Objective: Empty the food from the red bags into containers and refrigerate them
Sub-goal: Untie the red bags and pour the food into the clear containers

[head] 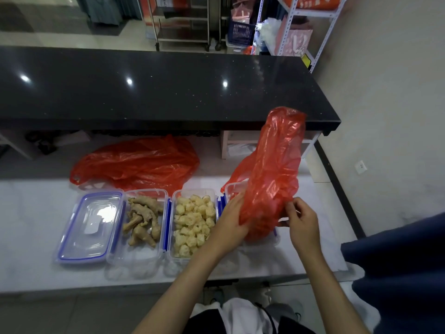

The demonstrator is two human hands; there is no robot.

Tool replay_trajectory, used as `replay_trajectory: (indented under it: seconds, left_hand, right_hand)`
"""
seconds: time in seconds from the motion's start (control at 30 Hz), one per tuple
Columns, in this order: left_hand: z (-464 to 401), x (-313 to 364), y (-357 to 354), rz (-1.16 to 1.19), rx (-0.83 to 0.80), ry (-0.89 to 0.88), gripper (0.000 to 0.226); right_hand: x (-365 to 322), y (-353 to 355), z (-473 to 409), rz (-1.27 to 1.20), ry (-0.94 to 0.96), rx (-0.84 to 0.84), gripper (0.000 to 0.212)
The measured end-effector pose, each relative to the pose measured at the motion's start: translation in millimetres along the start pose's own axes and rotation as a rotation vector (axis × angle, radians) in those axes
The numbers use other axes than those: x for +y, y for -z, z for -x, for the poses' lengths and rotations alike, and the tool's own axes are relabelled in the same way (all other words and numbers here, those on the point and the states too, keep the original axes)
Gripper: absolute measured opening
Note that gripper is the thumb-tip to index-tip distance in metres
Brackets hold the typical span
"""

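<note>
Pinching the lower edge of the red bag (272, 174) between thumb and curled fingers of the right hand (304, 220); cupping the same bag's left side with the left hand (230, 225), fingers wrapped against the plastic. Holding it upended, bottom end raised toward the black counter (168, 88), mouth hanging down into the third container (234, 189) at the right of the row. Hiding most of that container, so not showing how much food has dropped in.

Probably shaking out the last of the contents. Worth keeping the mouth low and inside the container's walls, squeezing downward from the raised end, and lifting away only once the plastic feels slack.

Sitting alongside on the white worktop (36, 225): a container of pale puffy pieces (192, 222), just beside the left wrist, then a container of brownish meat pieces (143, 220), then a lid (89, 225) with a blue seal lying flat. Lying behind them, another red bag (137, 162), crumpled and flat, apparently already emptied. Still needing lids and the fridge.
</note>
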State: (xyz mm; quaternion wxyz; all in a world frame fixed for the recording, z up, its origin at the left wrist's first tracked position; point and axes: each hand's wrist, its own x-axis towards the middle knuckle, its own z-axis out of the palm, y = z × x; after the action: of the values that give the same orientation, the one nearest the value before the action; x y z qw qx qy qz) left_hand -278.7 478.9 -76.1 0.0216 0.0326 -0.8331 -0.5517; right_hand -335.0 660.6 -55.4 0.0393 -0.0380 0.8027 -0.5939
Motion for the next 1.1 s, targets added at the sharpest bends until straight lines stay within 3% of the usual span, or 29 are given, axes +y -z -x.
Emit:
replay_trajectory:
  seconds: [0.07,0.13,0.23,0.37,0.47,0.53,0.67,0.77,0.83,0.9,1.0,1.1]
  left_hand:
    - [3.5,-15.0,-1.3,-0.223,-0.106,0.038,0.096]
    - [10.1,-27.7,-4.1,-0.446,-0.178,0.025,0.112]
    - [17.3,-37.0,-7.9,-0.625,-0.293,-0.011,0.108]
    - [12.6,-34.6,-2.4,-0.652,-0.328,-0.046,0.107]
    - [11.8,-26.7,0.8,-0.507,-0.278,-0.084,0.109]
    - [9.7,-22.0,1.4,-0.341,-0.214,-0.113,0.106]
    - [1.8,-0.4,-2.3,0.013,-0.025,-0.193,0.06]
    - [5.5,26.9,2.5,0.26,0.026,-0.06,0.037]
    - [5.6,28.7,3.2,0.284,0.001,0.012,0.031]
    - [2.0,15.1,2.2,0.183,-0.037,-0.014,0.039]
    - [0.4,-22.4,-0.3,-0.327,-0.189,-0.034,0.097]
    - [10.8,-44.7,0.4,-0.658,-0.34,-0.046,0.105]
  right_hand:
    - [12.9,2.2,-0.2,0.001,-0.038,-0.102,0.015]
    - [24.7,4.6,2.9,0.071,-0.073,-0.251,0.027]
    - [32.8,3.5,9.8,0.233,-0.053,-0.34,0.031]
    - [32.6,9.8,8.5,0.236,0.045,-0.218,0.017]
    - [24.9,9.9,7.5,0.213,0.079,-0.171,0.03]
    - [18.3,8.5,4.9,0.199,0.092,-0.128,0.028]
    - [-2.6,5.2,-1.0,0.117,0.167,-0.056,0.026]
    - [-14.5,-0.6,-0.9,0.049,0.175,-0.027,0.014]
    - [-13.5,-3.0,-1.9,-0.004,0.141,-0.022,0.012]
    - [-7.0,-1.7,-0.9,-0.032,0.104,-0.06,0.025]
    - [1.3,-0.4,-0.2,0.083,0.022,-0.149,0.021]
    - [25.4,3.5,-5.4,0.228,-0.027,-0.169,0.01]
